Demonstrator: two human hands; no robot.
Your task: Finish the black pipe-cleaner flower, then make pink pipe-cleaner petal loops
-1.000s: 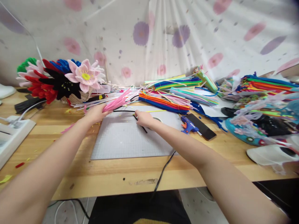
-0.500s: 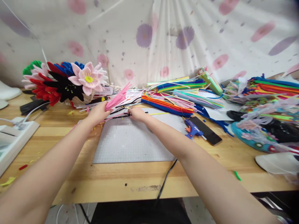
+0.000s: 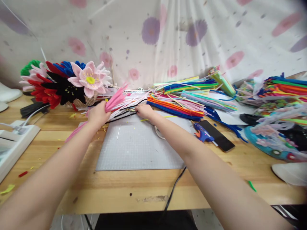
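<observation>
My left hand [image 3: 98,112] is closed around a bundle of pink pipe cleaners [image 3: 116,98], whose ends fan out up and to the right and also trail below the wrist. At the back edge of the grey cutting mat [image 3: 129,143], my right hand [image 3: 144,111] has its fingers pressed together on thin black stems [image 3: 124,112]. White and pale pink stems [image 3: 130,101] lie just behind both hands. An orange and blue bundle [image 3: 175,107] rests right of my right hand.
Fuzzy flowers [image 3: 90,80] stand in a basket at the back left. A blue glue gun [image 3: 202,132] and a black phone [image 3: 217,135] lie right of the mat. A white power strip [image 3: 18,143] sits at the left, more bundles [image 3: 285,88] at the far right.
My left hand and the pink bundle have shifted slightly left, and more pink shows below the wrist. A white ring now shows beside my right forearm. The view has moved a little.
</observation>
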